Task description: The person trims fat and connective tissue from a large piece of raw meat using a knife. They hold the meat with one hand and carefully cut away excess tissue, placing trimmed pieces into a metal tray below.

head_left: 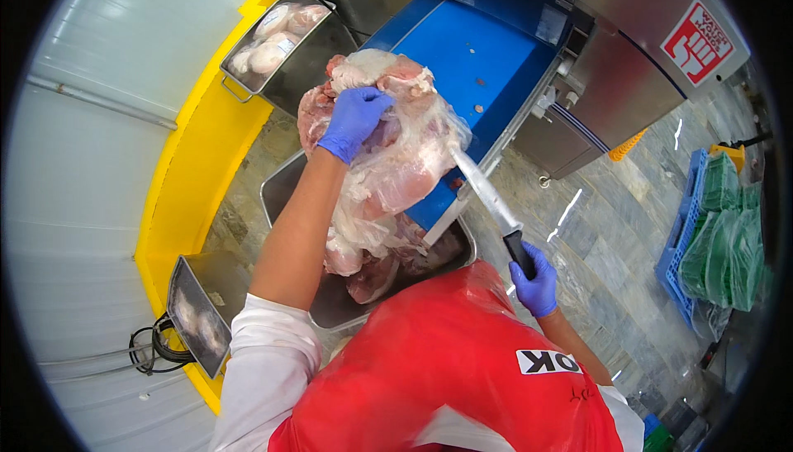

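Since the left hand, its grip hard to make out, seems to clutch clear film around the meat beneath its fingers, slippage could send the knife clenched by the right hand toward those fingers.

Left of the left hand stand a white wall, a yellow curb and, lower, a black cable coil, while right of the right hand are tiled floor, a blue pallet, green bundles and, farther ahead, a red-and-white sign.
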Tool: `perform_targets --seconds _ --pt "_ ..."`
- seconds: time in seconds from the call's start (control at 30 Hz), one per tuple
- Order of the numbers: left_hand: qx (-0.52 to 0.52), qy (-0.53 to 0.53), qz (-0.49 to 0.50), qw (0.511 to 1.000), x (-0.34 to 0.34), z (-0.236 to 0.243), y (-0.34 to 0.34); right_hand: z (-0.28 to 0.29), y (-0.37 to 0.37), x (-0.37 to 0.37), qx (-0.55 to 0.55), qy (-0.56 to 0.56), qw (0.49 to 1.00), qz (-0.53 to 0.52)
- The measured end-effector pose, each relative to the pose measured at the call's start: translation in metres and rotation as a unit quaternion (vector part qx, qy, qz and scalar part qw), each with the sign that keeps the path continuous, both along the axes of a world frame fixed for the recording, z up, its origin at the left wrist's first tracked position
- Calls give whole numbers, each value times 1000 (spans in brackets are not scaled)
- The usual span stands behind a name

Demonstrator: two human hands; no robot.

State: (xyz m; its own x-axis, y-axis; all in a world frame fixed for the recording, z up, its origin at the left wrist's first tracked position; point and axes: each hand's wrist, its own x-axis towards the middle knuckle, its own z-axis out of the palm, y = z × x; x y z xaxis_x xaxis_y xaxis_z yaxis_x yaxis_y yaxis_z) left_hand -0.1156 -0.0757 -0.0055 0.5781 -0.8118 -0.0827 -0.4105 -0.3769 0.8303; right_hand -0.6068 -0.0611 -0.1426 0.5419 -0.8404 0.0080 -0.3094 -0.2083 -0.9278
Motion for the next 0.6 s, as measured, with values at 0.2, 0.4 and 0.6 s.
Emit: perform_targets --seconds 0.2,0.4,0.6 --pt "-9 -120 -30 992 6 -11 -5 26 35 -29 -19 72 997 35" --pt "-77 -256 35 963 -14 1 -1 56 67 -54 -119 66 990 21" --pt "-233 -125 -28 964 -104 51 86 79 82 -65 -118 54 989 -73"
